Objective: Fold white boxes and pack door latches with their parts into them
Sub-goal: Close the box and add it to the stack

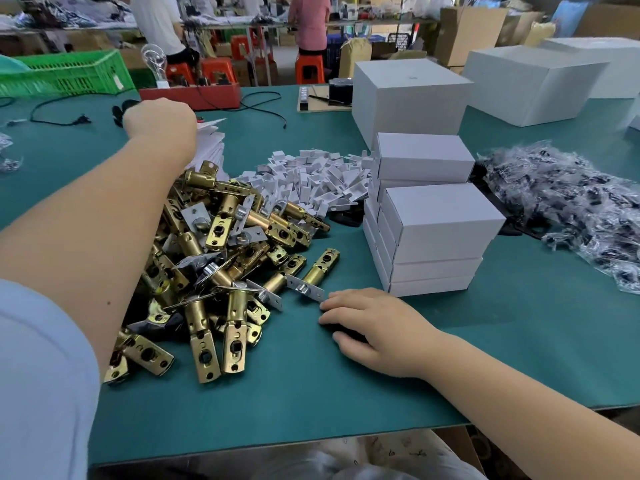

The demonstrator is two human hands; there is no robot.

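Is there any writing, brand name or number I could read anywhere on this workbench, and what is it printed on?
No legible text.
Small folded white boxes: blank faces.
Large white box: a faint mark on top, too small to read.
Brass door latches: no readable stamping.
Tag on the green crate: blurred.

The left hand [162,119] reaches onto a stack of flat white cardboard box blanks [213,140]; the right hand [374,327] rests beside a heap of brass door latches [221,258].

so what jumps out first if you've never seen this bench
A big heap of brass door latches sprawls across the green table under the left arm. To its right stands a stack of folded white boxes, with the right hand resting on the mat just before it.
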